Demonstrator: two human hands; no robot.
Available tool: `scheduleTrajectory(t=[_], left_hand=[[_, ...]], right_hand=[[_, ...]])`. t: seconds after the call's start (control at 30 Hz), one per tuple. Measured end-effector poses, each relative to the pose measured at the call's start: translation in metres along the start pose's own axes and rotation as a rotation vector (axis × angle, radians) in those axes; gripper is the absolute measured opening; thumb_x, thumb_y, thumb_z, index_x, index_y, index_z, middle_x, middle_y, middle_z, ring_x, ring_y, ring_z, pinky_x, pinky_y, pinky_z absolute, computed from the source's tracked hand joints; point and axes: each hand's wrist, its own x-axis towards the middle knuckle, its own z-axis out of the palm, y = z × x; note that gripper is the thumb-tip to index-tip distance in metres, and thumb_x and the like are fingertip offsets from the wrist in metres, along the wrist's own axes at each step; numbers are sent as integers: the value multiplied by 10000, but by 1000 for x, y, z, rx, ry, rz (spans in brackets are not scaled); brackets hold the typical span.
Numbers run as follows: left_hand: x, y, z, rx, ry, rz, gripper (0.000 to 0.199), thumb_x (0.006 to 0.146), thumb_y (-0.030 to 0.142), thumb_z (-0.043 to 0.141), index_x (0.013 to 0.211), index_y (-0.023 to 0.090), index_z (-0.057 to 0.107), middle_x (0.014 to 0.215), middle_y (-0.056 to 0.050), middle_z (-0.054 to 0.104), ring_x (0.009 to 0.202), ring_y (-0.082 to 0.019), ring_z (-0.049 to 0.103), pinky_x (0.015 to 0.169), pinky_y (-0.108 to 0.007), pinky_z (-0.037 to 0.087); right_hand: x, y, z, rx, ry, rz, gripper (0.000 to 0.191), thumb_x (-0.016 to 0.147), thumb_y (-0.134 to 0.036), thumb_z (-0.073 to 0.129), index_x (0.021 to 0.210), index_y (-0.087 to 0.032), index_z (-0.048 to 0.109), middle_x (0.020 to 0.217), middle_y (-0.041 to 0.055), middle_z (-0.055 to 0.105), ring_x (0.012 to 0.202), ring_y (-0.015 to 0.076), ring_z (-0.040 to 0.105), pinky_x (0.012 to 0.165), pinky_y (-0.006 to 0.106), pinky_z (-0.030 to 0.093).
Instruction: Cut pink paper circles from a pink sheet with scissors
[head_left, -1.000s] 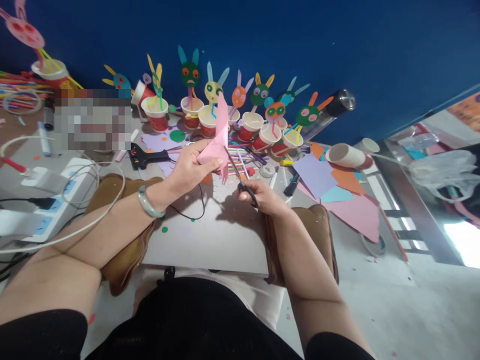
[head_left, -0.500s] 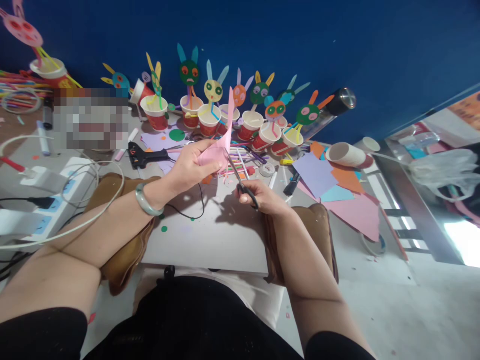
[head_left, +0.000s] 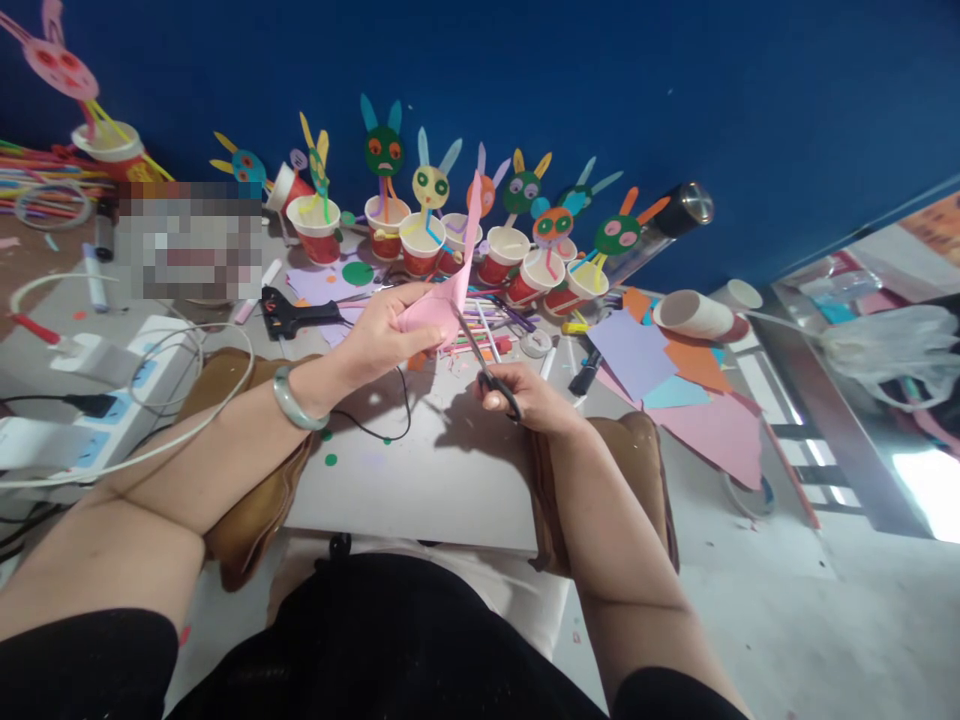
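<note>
My left hand point(head_left: 390, 327) pinches a piece of pink paper point(head_left: 439, 308) above the table, and a long narrow strip of it stands up and curls away. In my right hand point(head_left: 529, 397) are black-handled scissors point(head_left: 484, 362), fingers wrapped through the loops. The scissor blades meet the paper's right edge, close to the base of the raised strip. Behind the paper lie several coloured pens and sticks, partly hidden by it. A grey-green bangle point(head_left: 298, 400) circles my left wrist.
Several paper cups point(head_left: 422, 243) with paper rabbit faces line the blue wall. A black glue gun point(head_left: 300, 315) lies left of my hands, near a white power strip point(head_left: 124, 400). Coloured paper sheets point(head_left: 634, 350) and a thermos point(head_left: 686, 205) are to the right. Brown cushions point(head_left: 630, 450) lie under my forearms.
The raised pink strip has swung slightly to the right, and the scissors have shifted a little with the paper. Both hands keep their holds; the whole view has moved slightly.
</note>
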Motion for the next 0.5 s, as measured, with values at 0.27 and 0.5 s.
scheduleTrajectory(t=[0.27, 0.5], left_hand=[[-1, 5, 1, -31, -40, -23, 132, 731, 238, 695, 776, 145, 613, 638, 0, 633, 561, -110, 577, 532, -231, 472], [-2, 7, 0, 12, -30, -12, 116, 718, 221, 685, 764, 146, 610, 645, 7, 622, 588, -108, 560, 554, -229, 454]], right_hand=[[-2, -2, 0, -15, 16, -2, 620, 657, -756, 718, 635, -166, 529, 610, -30, 450, 608, 112, 369, 582, 265, 266], [-2, -5, 0, -22, 20, 14, 619, 653, -756, 720, 631, -166, 531, 612, -28, 452, 615, 119, 385, 592, 271, 278]])
